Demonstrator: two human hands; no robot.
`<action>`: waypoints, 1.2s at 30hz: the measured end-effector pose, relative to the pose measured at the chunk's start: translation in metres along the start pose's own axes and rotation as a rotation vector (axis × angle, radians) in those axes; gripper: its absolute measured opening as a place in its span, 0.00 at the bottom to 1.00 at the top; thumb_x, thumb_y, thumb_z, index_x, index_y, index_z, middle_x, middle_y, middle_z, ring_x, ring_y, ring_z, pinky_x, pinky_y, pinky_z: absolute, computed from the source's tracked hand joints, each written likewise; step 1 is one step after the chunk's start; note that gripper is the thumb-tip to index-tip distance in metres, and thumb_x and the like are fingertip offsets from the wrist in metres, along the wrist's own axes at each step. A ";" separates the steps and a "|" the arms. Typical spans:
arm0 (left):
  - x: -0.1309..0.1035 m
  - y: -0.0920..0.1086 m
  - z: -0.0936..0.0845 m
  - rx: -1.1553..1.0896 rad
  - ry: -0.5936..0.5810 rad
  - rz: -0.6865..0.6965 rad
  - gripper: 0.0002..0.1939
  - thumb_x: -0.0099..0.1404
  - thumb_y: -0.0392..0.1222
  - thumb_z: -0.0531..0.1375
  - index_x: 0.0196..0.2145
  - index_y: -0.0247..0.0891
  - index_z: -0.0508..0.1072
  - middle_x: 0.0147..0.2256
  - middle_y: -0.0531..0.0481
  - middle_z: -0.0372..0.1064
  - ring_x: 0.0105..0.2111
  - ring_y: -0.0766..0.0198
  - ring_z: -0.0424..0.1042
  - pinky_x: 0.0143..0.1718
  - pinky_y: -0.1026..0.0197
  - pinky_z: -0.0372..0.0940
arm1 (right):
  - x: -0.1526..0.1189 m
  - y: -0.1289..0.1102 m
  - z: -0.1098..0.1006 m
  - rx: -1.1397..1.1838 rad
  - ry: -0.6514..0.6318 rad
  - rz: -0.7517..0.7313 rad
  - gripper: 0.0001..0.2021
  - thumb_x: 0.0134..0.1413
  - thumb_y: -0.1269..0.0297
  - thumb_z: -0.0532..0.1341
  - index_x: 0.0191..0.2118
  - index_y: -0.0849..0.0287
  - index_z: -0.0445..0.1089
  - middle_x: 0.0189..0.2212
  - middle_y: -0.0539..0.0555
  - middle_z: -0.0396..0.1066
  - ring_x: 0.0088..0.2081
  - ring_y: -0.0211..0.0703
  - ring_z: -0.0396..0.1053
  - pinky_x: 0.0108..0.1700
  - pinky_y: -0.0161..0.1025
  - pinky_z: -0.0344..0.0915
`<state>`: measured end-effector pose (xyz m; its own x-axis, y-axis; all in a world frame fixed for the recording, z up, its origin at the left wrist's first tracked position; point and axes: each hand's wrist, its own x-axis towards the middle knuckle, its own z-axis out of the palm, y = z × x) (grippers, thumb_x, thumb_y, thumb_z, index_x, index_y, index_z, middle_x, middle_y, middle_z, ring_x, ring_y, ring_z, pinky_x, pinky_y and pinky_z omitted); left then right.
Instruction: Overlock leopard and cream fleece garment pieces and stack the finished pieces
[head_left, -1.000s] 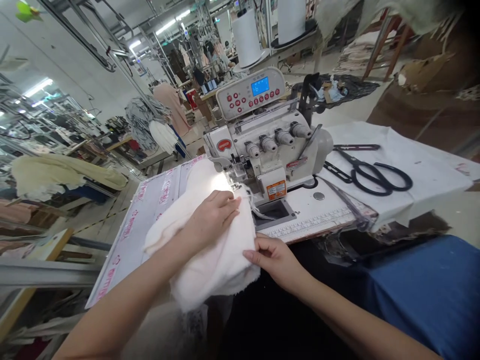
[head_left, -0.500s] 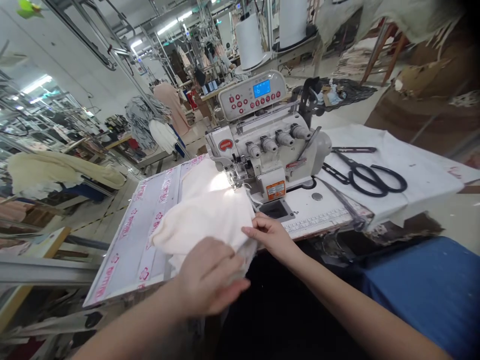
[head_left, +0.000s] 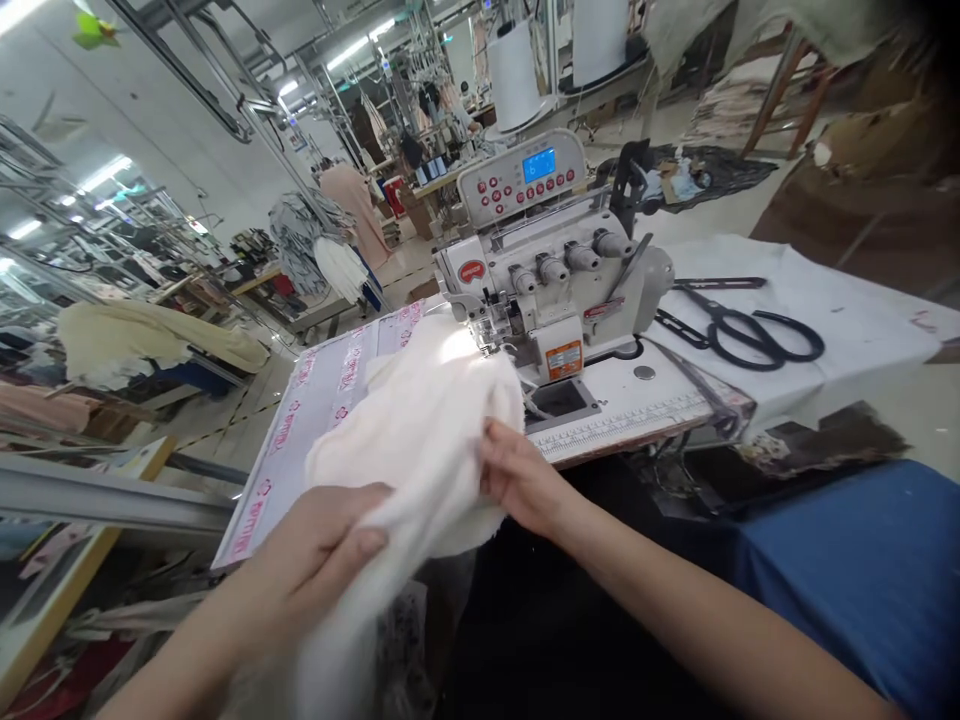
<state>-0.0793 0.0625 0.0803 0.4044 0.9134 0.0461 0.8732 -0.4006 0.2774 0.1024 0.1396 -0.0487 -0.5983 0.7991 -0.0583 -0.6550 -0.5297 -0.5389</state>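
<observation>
A cream-white piece of fabric point(head_left: 420, 430) lies under the lit needle area of a white overlock sewing machine point(head_left: 555, 285) and hangs over the table's front edge. My left hand point(head_left: 322, 555) is closed on the fabric at the lower left, thumb on top, with a blurred length of it hanging below. My right hand point(head_left: 521, 475) pinches the fabric's right edge just in front of the machine's needle area. The cloth between both hands is lifted and folded.
Black scissors point(head_left: 757, 335) and thread snips point(head_left: 682, 330) lie on white cloth point(head_left: 862, 310) right of the machine. A blue surface point(head_left: 855, 580) is at lower right. Thread cones point(head_left: 516, 80) stand behind. The table's left part point(head_left: 300, 420) bears pink-printed tape.
My left hand has moved left and down and now grips the fabric, pulling a length toward me. My right hand stays near the edge, slightly lower. The view has shifted slightly.
</observation>
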 end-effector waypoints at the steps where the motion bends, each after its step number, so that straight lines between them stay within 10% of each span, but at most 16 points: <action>1: 0.006 0.009 -0.005 -0.035 -0.105 -0.008 0.16 0.65 0.47 0.47 0.44 0.46 0.70 0.36 0.49 0.72 0.35 0.60 0.71 0.33 0.62 0.66 | -0.005 0.005 0.003 0.033 -0.057 0.078 0.22 0.33 0.59 0.70 0.38 0.59 0.66 0.30 0.50 0.69 0.31 0.38 0.66 0.38 0.38 0.64; 5: 0.043 -0.003 0.013 0.030 -0.329 -0.157 0.25 0.67 0.52 0.39 0.59 0.43 0.56 0.46 0.46 0.69 0.43 0.57 0.70 0.42 0.57 0.64 | -0.029 0.024 -0.003 -0.002 -0.101 0.238 0.24 0.28 0.63 0.72 0.38 0.63 0.71 0.33 0.54 0.73 0.35 0.43 0.69 0.44 0.43 0.63; 11: 0.083 -0.072 0.045 0.478 -0.176 -0.556 0.30 0.65 0.55 0.40 0.58 0.34 0.55 0.50 0.31 0.63 0.43 0.42 0.68 0.41 0.42 0.61 | -0.042 0.043 -0.025 -0.336 0.010 0.178 0.20 0.38 0.54 0.67 0.36 0.63 0.72 0.33 0.55 0.73 0.33 0.44 0.68 0.39 0.42 0.64; 16: 0.065 -0.014 0.054 0.342 0.192 -0.237 0.19 0.61 0.52 0.51 0.39 0.33 0.66 0.39 0.39 0.65 0.41 0.52 0.66 0.41 0.53 0.62 | -0.047 0.054 -0.016 -0.850 -0.012 -0.065 0.11 0.50 0.60 0.57 0.35 0.61 0.70 0.33 0.55 0.72 0.36 0.48 0.68 0.41 0.44 0.63; 21: 0.048 0.018 0.088 0.082 -0.132 -0.173 0.01 0.58 0.36 0.51 0.29 0.38 0.62 0.28 0.51 0.62 0.28 0.62 0.65 0.30 0.59 0.61 | -0.050 0.036 -0.017 -1.081 -0.245 -0.246 0.05 0.50 0.64 0.58 0.32 0.57 0.70 0.29 0.52 0.71 0.33 0.43 0.67 0.39 0.39 0.63; 25: 0.048 0.002 0.080 -0.005 0.062 -0.205 0.09 0.61 0.31 0.45 0.36 0.37 0.62 0.28 0.51 0.62 0.30 0.62 0.65 0.32 0.60 0.61 | -0.024 0.011 -0.036 -0.989 0.338 -0.494 0.17 0.47 0.62 0.60 0.45 0.56 0.65 0.46 0.57 0.66 0.46 0.46 0.64 0.48 0.43 0.60; 27: 0.050 0.006 0.065 -0.053 0.179 -0.184 0.11 0.64 0.35 0.43 0.41 0.37 0.61 0.30 0.50 0.64 0.31 0.63 0.66 0.34 0.60 0.61 | -0.013 0.009 -0.036 -0.813 0.377 -0.411 0.22 0.44 0.62 0.62 0.48 0.56 0.62 0.47 0.57 0.65 0.46 0.46 0.63 0.49 0.45 0.60; 32: 0.066 0.035 0.041 -0.107 0.072 -0.113 0.11 0.67 0.42 0.45 0.39 0.39 0.64 0.28 0.52 0.67 0.28 0.65 0.66 0.31 0.63 0.60 | -0.022 0.037 -0.021 -0.296 -0.239 0.192 0.12 0.37 0.62 0.64 0.32 0.62 0.70 0.27 0.51 0.70 0.29 0.39 0.66 0.35 0.39 0.62; 36: 0.071 0.040 0.049 -0.074 -0.130 -0.142 0.11 0.67 0.43 0.46 0.35 0.40 0.66 0.28 0.53 0.68 0.28 0.65 0.67 0.29 0.63 0.59 | -0.040 0.044 -0.047 -0.337 -0.029 0.070 0.15 0.39 0.65 0.64 0.37 0.61 0.68 0.32 0.52 0.69 0.28 0.35 0.65 0.33 0.35 0.62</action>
<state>-0.0029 0.1076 0.0478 0.3143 0.9415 -0.1214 0.9035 -0.2574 0.3427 0.1190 0.0980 -0.1092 -0.6522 0.7534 -0.0836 -0.4255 -0.4552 -0.7821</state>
